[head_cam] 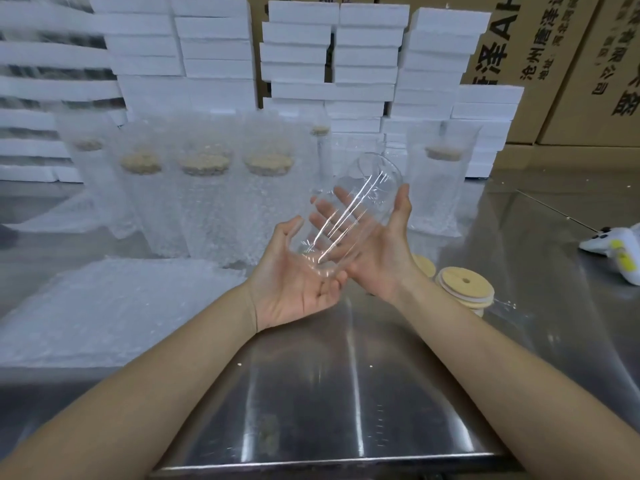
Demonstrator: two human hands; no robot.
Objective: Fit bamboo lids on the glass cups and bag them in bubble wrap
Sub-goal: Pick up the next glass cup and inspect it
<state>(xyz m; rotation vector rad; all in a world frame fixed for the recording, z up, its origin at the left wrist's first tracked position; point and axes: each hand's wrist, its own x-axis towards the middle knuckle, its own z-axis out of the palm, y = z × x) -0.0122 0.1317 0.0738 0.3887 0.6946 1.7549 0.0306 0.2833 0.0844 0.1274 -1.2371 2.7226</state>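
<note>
A clear glass cup (372,176) with no lid lies tilted across both my palms, its mouth pointing up and away. My left hand (294,289) is palm up under the cup's base, with the thumb on one side and the fingertips curling up round the other. My right hand (384,251) supports the cup's side with straight fingers, which show through the glass, and its thumb stands up alongside. A stack of bamboo lids (464,285) lies on the table just right of my right wrist. A flat pile of bubble wrap bags (114,306) is at the left.
Several lidded cups in bubble wrap bags (204,202) stand in a row behind my hands, and one more bagged cup (440,188) is at the right. The steel table (346,393) has stacked white foam boxes (367,64) and cardboard cartons (554,64) behind it. A white-and-yellow device (616,251) lies far right.
</note>
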